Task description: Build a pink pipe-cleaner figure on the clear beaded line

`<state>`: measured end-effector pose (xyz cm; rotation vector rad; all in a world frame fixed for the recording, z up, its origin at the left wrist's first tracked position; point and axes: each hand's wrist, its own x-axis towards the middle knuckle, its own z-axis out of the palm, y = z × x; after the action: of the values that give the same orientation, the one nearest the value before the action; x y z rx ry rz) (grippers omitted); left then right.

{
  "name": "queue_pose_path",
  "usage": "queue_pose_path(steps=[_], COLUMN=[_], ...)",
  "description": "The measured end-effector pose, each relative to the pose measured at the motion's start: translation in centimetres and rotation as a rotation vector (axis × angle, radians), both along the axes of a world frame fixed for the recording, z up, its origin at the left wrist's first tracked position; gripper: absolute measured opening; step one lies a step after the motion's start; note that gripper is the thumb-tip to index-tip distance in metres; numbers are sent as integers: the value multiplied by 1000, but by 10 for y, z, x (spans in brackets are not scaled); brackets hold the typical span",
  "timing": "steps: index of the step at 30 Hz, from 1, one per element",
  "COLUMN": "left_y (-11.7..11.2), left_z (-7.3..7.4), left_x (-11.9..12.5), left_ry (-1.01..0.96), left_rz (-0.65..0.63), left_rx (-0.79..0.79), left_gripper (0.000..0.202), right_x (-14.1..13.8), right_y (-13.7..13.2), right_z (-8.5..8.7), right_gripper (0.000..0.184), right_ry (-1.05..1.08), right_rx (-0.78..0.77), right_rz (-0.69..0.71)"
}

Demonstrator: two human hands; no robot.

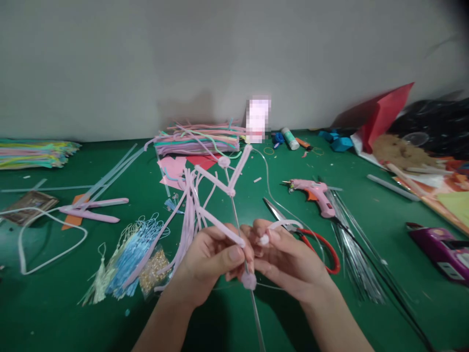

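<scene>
My left hand [210, 259] is closed at the middle, its thumb and fingers pinching a pale pink pipe cleaner [220, 221] beside a thin upright metal rod [257, 318]. Higher on the rod, two pink pipe cleaner arms form a V [214, 180], with a small round knob [223, 162] at the tip. A pink fuzzy ball [249, 280] sits on the rod below my fingers. Close by on the right, my right hand [293, 261] pinches another pale pipe cleaner [286, 223], whose near end is curled into a small coil. Fingers partly hide the rod.
Scissors with red handles [335, 252] and a pink glue gun [311, 193] lie to the right. Bundled pipe cleaners [198, 142] rest against the wall. Blue tassels [137, 256] and a bag of beads [154, 269] lie left. A purple tool [439, 249] stands far right.
</scene>
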<state>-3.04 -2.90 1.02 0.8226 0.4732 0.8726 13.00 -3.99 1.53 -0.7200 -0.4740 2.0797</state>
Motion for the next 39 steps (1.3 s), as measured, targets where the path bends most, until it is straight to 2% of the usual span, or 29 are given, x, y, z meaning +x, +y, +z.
queue_pose_path(steps=[5, 9, 13, 17, 22, 30, 33, 39], left_y=[0, 0, 1, 2, 1, 3, 3, 4], left_z=[4, 7, 4, 2, 4, 3, 2, 2], left_x=[-2, -2, -6, -7, -5, -8, -8, -8], left_ry=[72, 115, 98, 80, 53, 164, 188, 201], left_rz=[-21, -80, -129, -161, -111, -43, -49, -30], left_rx=[-99, -113, -118, -141, -152, -123, -103, -43], left_gripper=[24, 31, 29, 29, 26, 27, 22, 21], right_x=[-5, -5, -4, 1, 3, 8, 7, 4], right_y=[-5, -4, -2, -1, 0, 2, 3, 0], right_z=[4, 8, 12, 14, 12, 13, 9, 3], right_gripper=[22, 16, 13, 7, 4, 3, 4, 6], right_ry=[-107, -227, -326, -333, -384, -542, -505, -407], right_rx=[160, 234, 309, 334, 405, 538, 545, 460], right_rz=[-31, -67, -71, -48, -81, -104, -105, -127])
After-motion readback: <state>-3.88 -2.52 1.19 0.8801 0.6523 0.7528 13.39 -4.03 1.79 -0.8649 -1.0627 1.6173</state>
